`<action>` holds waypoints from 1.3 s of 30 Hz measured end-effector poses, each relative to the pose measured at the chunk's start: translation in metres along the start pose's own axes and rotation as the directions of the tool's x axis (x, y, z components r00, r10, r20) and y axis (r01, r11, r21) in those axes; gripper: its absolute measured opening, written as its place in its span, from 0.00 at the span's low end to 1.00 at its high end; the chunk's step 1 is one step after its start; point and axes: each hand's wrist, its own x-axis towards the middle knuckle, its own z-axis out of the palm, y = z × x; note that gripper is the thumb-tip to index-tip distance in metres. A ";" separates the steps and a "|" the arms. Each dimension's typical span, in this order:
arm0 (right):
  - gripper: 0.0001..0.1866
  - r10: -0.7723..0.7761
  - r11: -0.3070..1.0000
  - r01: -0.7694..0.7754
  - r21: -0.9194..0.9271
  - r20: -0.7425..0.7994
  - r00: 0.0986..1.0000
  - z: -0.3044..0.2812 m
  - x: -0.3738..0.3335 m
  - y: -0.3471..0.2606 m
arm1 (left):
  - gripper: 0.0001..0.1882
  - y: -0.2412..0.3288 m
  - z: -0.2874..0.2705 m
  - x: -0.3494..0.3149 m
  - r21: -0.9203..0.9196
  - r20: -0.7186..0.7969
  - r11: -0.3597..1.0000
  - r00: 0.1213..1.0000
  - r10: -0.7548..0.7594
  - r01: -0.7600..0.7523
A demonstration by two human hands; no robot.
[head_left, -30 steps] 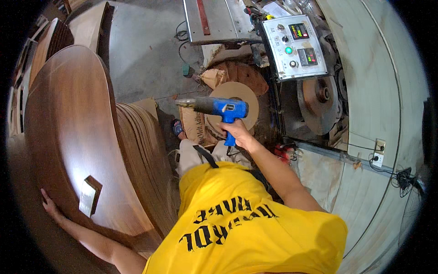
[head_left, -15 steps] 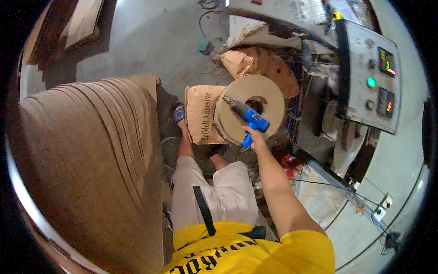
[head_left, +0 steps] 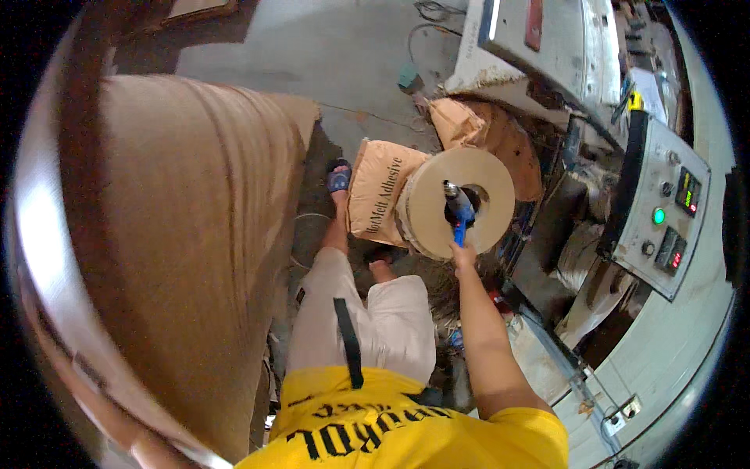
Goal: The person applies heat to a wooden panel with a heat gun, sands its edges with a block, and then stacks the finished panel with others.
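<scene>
My right hand [head_left: 464, 255] is wrapped round the handle of a blue heat gun [head_left: 461, 211]. The gun is held over a wide tan roll [head_left: 427, 195], in front of the dark hole in its middle, and its metal nozzle points up and away from me. Whether the gun touches the roll I cannot tell. Beside the roll, on its left, is a tan paper sack [head_left: 379, 187] with dark print, close to my sandalled foot [head_left: 339, 178]. My left hand does not show.
A tall stack of brown cardboard sheets [head_left: 203, 195] fills the left side. To the right a grey control panel [head_left: 652, 184] carries a lit green button and small displays. A crumpled brown sack [head_left: 457, 123] and a grey machine [head_left: 547, 47] stand beyond the roll. A wall socket [head_left: 625, 414] is at lower right.
The head view has shifted, so the roll and panel sit further right. The heat gun has turned from lying sideways across the roll to pointing away, still in my right hand.
</scene>
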 end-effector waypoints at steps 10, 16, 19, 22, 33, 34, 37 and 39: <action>0.12 -0.780 0.429 0.831 0.353 -0.319 0.538 -0.135 -0.202 -0.276 | 0.46 0.046 0.073 -0.017 -0.218 0.092 0.976 0.996 0.005 0.016; 0.09 -0.963 -0.226 0.903 0.366 -0.225 -0.150 -0.157 -0.524 -0.412 | 0.59 0.115 0.086 -0.061 -0.027 -0.068 0.998 0.995 -0.067 0.065; 0.18 -0.718 -0.592 0.760 0.268 0.253 -0.648 -0.122 -0.643 -0.415 | 0.58 0.123 0.086 -0.071 0.008 -0.084 0.994 0.991 -0.106 0.107; 0.30 -0.505 -0.773 0.604 0.193 0.389 -0.770 -0.048 -0.714 -0.386 | 0.58 0.121 0.090 -0.074 0.027 -0.100 0.991 0.986 -0.131 0.134; 0.30 -0.794 -0.431 0.781 0.451 0.222 -0.566 -0.090 -0.698 -0.349 | 0.47 0.113 0.098 -0.035 -0.116 0.015 0.993 1.000 -0.003 0.005; 0.27 -0.870 -0.393 0.739 0.546 0.040 -0.492 -0.098 -0.682 -0.347 | 0.47 0.111 0.101 -0.031 -0.115 -0.006 0.993 1.000 0.006 -0.007; 0.22 -0.980 -0.153 0.628 0.763 -0.201 0.006 -0.123 -0.631 -0.345 | 0.47 0.107 0.110 -0.023 -0.128 -0.045 0.989 0.997 0.063 -0.068; 0.22 -0.983 -0.013 0.340 0.940 -0.075 0.169 -0.126 -0.603 -0.346 | 0.48 0.107 0.112 -0.021 -0.161 -0.061 0.987 0.998 0.011 -0.021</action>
